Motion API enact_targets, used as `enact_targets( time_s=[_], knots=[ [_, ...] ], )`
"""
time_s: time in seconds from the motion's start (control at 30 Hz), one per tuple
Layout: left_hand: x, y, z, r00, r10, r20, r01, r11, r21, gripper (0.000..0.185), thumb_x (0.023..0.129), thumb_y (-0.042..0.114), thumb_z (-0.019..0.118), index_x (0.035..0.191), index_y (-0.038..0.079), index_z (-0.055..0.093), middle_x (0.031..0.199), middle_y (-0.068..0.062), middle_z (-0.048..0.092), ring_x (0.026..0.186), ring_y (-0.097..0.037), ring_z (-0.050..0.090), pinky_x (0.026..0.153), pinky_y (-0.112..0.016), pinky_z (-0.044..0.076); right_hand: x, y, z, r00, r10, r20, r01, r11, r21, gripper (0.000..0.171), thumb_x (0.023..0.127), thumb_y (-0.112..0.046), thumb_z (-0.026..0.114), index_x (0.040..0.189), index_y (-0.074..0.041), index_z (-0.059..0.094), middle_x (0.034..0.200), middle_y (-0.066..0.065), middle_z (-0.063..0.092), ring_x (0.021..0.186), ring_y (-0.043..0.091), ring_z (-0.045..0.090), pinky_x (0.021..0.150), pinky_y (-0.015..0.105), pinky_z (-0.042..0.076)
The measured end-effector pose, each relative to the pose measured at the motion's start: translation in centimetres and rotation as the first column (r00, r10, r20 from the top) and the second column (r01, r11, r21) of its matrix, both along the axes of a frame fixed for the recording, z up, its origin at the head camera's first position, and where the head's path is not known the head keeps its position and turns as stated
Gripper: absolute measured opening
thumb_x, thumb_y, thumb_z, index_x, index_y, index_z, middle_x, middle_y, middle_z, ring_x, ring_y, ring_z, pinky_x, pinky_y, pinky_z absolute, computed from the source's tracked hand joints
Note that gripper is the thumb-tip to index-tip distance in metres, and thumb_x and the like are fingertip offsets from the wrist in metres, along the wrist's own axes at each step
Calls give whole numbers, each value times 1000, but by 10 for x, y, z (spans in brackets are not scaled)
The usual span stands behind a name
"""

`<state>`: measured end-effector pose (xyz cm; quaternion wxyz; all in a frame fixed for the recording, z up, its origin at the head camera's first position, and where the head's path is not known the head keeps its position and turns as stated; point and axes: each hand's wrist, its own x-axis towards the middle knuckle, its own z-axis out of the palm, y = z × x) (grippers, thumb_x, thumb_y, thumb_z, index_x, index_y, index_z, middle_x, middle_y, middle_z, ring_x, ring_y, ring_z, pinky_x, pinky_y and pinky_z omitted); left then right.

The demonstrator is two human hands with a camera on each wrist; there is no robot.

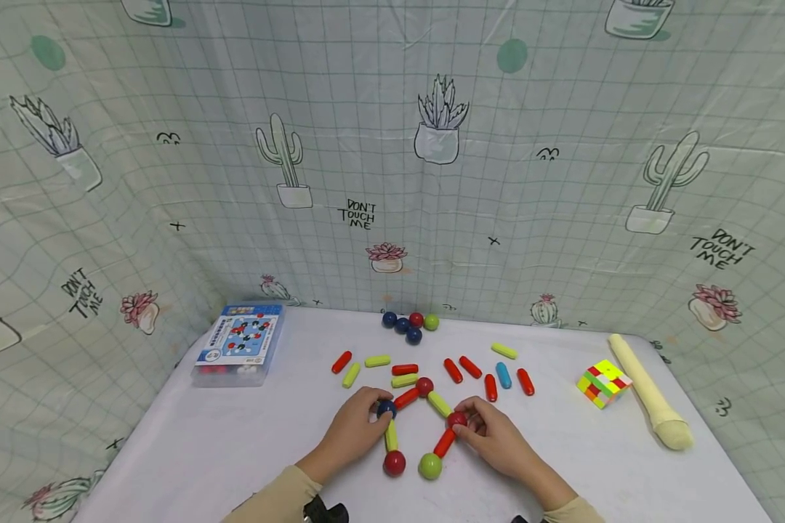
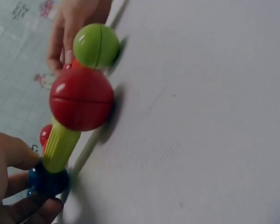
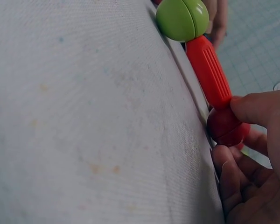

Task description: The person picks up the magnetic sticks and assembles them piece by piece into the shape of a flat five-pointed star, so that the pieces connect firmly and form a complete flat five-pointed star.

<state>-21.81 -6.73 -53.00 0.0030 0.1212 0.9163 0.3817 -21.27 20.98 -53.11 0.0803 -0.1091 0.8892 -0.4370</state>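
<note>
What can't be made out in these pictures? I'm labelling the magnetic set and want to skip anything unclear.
- Print on the box: head view, too small to read.
- Blue ball: left wrist view, partly covered by the left hand.
- Red ball: right wrist view, half hidden under the right hand.
- Chain's top joint: both wrist views, cut off or blocked.
- Wrist cameras: head view, cut off by bottom edge.
</note>
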Motion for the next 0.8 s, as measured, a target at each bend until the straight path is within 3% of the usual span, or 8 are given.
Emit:
enact_targets(
  time_s=[0.17,0.33,0.8],
  knots=[
    [-2,-7,-2,999,-27,43,26,999,25,26,95,19,71,121,12,68,109,2,64,94,-14,57,84,-34,52,0,0,1,1000,1,-14,0,1000,23,31,92,-25,77,118,-15,64,96,-2,58,78,16,53,66,22,46],
    [1,-10,-1,999,-3,55,1,999,32,26,96,20,71,120,13,68,109,2,64,94,-14,56,83,-33,52,-3,1,1,1000,-6,-14,7,999,50,28,93,-22,75,119,-19,65,103,-4,61,80,15,55,69,23,49],
    [2,-14,-4,1000,15,24,-16,998,55,26,96,19,71,120,13,68,105,4,63,90,-13,54,80,-30,50,-8,1,1,994,-100,33,99,995,19,30,93,-18,76,120,-16,65,106,-1,63,79,14,59,68,24,53]
  ],
)
